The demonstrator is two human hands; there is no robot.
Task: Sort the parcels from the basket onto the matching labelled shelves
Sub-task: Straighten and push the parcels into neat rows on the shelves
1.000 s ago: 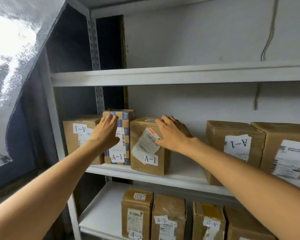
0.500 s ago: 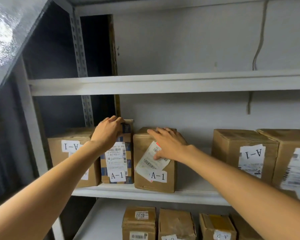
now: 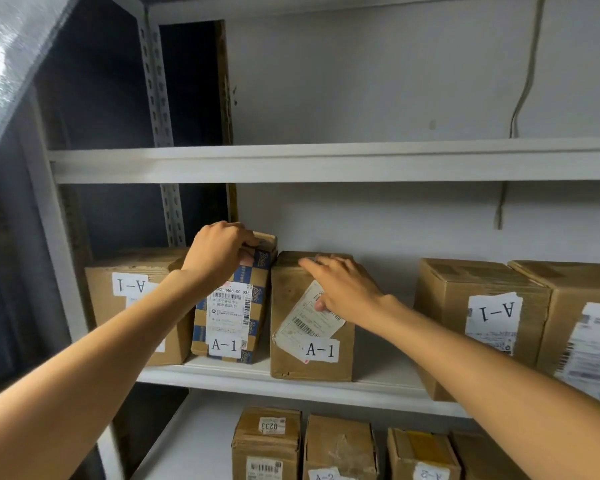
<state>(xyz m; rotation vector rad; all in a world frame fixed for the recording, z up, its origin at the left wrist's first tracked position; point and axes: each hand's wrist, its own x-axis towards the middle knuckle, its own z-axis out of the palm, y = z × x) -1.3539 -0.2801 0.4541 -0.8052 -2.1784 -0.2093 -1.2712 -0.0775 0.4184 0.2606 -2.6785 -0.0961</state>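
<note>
Fingers (image 3: 238,233) of L hand (image 3: 219,258) now hook over the top of the blue-check box (image 3: 234,320), gripping it; 1 s ago they lay flat on its front. R hand (image 3: 343,289) lies flatter on the brown box (image 3: 291,362), fingers straight. Both boxes marked A-1, on the middle shelf (image 3: 222,377), tops touching. Prob. just squaring up. Count: 5 boxes here, 4 seen on the lower shelf (image 3: 187,441).

A parcel storeroom: a grey slotted-angle steel rack (image 3: 156,81) stands against a bare white wall (image 3: 361,81). Its middle shelf (image 3: 222,374) holds cardboard boxes (image 3: 444,306) and a blue-checked parcel (image 3: 261,306) with courier barcodes and A-1 tags; A-2 boxes (image 3: 340,445) sit below.
</note>
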